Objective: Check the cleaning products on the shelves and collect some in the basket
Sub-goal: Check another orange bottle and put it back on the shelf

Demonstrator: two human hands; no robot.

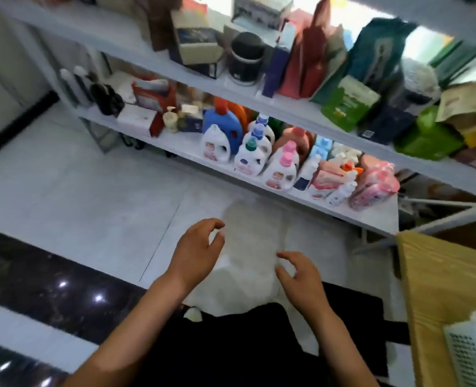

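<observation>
We look down from head height at a grey metal shelving unit (259, 174) standing on a pale tiled floor (77, 191). Our left hand (196, 251) and right hand (301, 277) hover side by side, apart, above a blurred white patch (248, 247) on the floor; whether this patch is the basket we cannot tell. Each grip is spread, fingers loosely curved, thumb apart from the fingers, pinching nothing.

The cleaning products stand in a row on the lower shelf, well ahead of both hands. From left to right we note a white plastic jug with a white cap (215, 145), just in front of a blue plastic jug with an orange-red cap (225, 122); a white jug with a green cap (250, 159), with white blue-capped jugs (260, 129) behind it; a white jug with a pink cap (281, 174); small white bottles (341, 191); and a pink packet in clear wrap (375, 182) at the right end. Further left on the same shelf sit a cream pump bottle (171, 120) and dark bottles (105, 99).

The upper shelf carries a black cylindrical jar (245, 60), red and pink paper bags (309, 60), and green pouches (348, 103). A tan cardboard box (440, 291) stands at the right edge, near our right hand
</observation>
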